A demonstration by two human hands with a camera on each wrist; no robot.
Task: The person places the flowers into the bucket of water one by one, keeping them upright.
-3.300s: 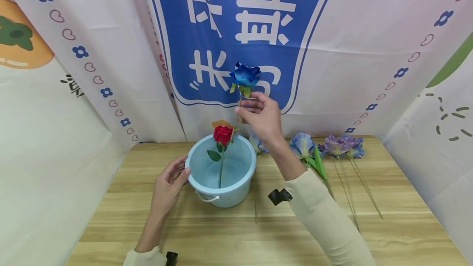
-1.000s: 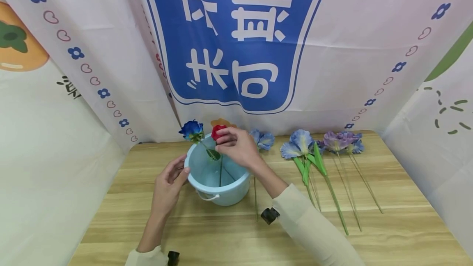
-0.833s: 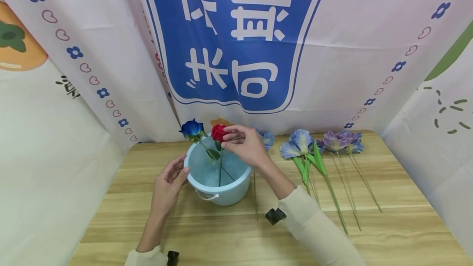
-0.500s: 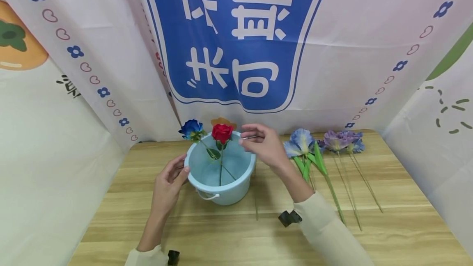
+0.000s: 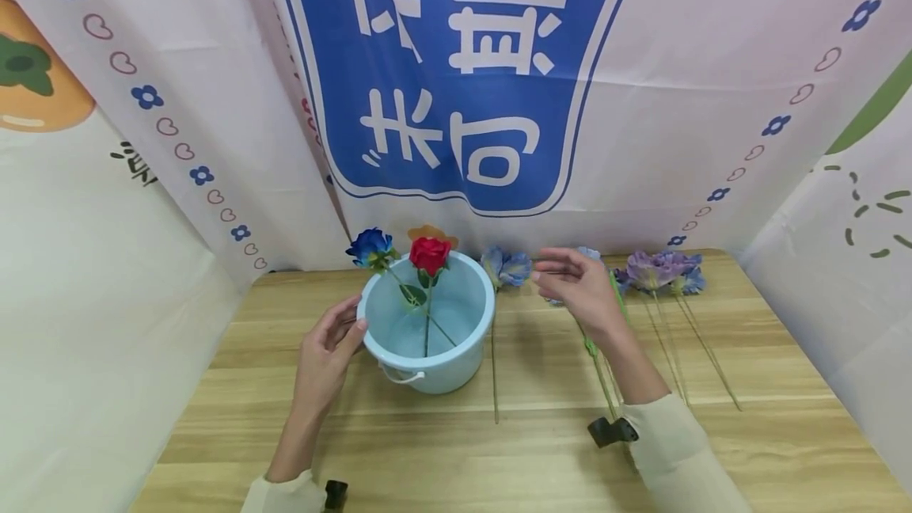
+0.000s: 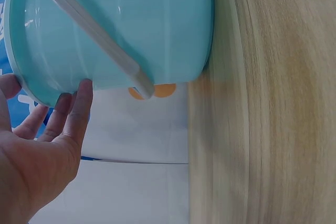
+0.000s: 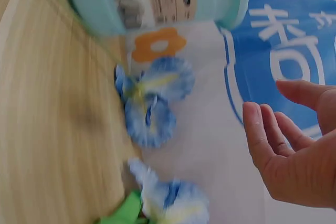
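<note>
A light blue bucket (image 5: 456,374) stands on the table, holding a red rose (image 5: 430,256) near the middle and a blue rose (image 5: 370,247) that leans out over the left rim. My left hand (image 5: 326,355) holds the bucket's left rim, thumb at the edge and fingers against the outer wall. Nothing is in my right hand (image 5: 580,291), which hovers above the table right of the bucket with loosely bent fingers. Between it and the bucket lies a blue iris (image 5: 507,267). A second blue iris (image 7: 181,203) is partly covered by that hand in the head view.
Farther right on the wooden table (image 5: 456,457) lie purple flowers (image 5: 651,269) and another blue bloom (image 5: 689,282), stems toward the front. A printed cloth (image 5: 641,141) hangs right behind the table's back edge.
The blue rose went from my right hand into the bucket. That hand then touched the red rose, left it and moved right. My left hand stayed on the bucket.
</note>
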